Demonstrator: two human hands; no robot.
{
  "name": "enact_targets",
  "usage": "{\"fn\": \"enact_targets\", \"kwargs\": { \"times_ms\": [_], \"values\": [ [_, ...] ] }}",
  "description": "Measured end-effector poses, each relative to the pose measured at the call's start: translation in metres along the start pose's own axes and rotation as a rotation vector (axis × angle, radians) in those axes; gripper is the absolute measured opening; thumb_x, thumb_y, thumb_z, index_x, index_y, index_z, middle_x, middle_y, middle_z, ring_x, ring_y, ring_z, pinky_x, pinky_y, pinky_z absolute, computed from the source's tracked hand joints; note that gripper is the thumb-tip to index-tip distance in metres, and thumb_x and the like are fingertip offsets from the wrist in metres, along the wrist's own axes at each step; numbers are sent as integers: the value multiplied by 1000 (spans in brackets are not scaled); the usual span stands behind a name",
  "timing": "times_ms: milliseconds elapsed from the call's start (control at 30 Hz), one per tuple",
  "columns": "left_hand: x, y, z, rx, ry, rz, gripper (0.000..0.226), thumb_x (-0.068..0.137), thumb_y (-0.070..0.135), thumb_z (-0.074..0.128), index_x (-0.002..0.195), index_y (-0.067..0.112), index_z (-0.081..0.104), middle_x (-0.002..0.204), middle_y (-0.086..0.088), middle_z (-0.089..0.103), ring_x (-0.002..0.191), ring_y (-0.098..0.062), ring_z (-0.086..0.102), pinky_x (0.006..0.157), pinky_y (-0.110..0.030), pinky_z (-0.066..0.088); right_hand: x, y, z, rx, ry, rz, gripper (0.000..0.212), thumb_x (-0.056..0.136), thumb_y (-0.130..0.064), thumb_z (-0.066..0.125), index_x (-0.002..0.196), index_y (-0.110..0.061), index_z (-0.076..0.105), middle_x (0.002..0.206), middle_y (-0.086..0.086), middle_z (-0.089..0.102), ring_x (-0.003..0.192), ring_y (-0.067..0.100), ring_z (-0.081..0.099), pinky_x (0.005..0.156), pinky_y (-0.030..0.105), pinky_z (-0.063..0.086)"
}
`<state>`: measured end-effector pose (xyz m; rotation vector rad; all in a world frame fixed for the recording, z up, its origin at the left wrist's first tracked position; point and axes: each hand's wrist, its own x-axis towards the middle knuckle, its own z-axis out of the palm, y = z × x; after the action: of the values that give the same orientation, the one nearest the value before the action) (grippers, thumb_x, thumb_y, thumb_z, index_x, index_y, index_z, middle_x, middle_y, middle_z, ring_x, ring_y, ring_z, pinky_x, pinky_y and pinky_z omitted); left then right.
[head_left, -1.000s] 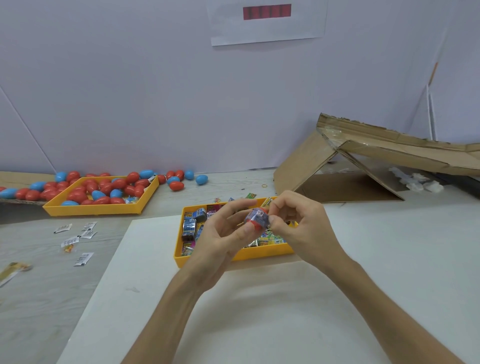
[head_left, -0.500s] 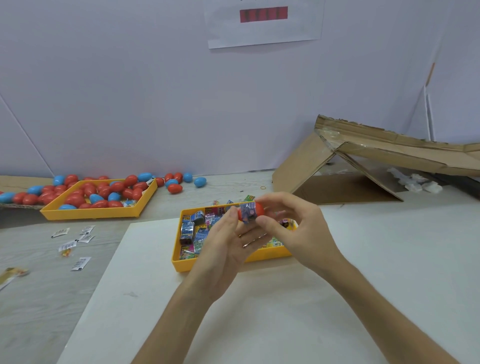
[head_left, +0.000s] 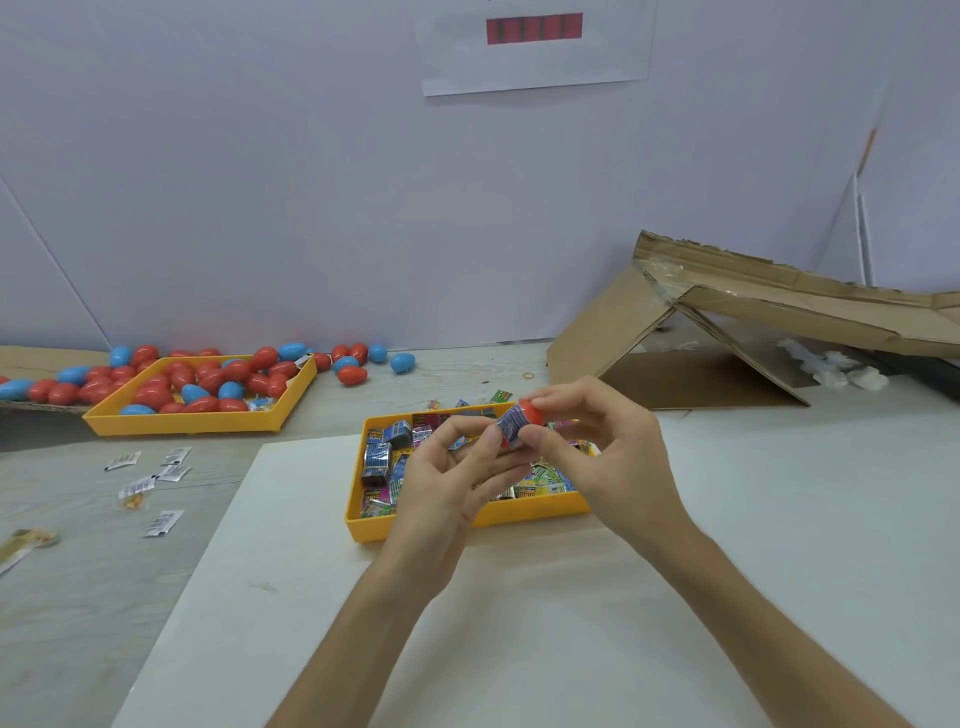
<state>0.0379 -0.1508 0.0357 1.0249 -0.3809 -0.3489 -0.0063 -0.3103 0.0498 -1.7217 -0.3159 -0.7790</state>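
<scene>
Stuffing step: right hand (head_left: 608, 467) pinches red egg (head_left: 533, 414), left hand (head_left: 452, 478) pinches packet (head_left: 511, 425) at its mouth. Next probably needs packet pushed fully in.

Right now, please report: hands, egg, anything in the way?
Left hand, right hand both pinch red egg; foil packet sticks out. Over near tray. Nothing in the way.
</scene>
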Motion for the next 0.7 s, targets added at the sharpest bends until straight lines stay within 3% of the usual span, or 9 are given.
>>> {"fn": "enact_targets", "kwargs": {
  "times_ms": [200, 367, 700],
  "values": [
    [-1, 1, 0, -32, -13, -6, 26, 89, 19, 66, 110, 4, 63, 104, -21, 74, 97, -30, 75, 82, -30, 59, 0, 4, 1, 98, 22, 38, 23, 80, -11, 80, 89, -32, 75, 102, -6, 77, 100, 19, 73, 79, 28, 59],
    [-1, 3, 0, -34, -14, -29, 36, 90, 21, 68, 124, 10, 64, 114, -21, 73, 105, -33, 72, 82, -29, 59, 1, 4, 1, 142, 10, 39, 26, 80, -11, 81, 90, -35, 77, 102, -1, 77, 100, 22, 73, 82, 28, 59],
    [-2, 4, 2, 7, -28, -29, 23, 90, 26, 65, 109, 20, 78, 110, -19, 75, 102, -31, 74, 80, -28, 59, 1, 0, 1, 177, 42, 78, 10, 77, -20, 80, 84, -27, 78, 93, 1, 77, 89, 19, 74, 75, 24, 58]
  ]
}}
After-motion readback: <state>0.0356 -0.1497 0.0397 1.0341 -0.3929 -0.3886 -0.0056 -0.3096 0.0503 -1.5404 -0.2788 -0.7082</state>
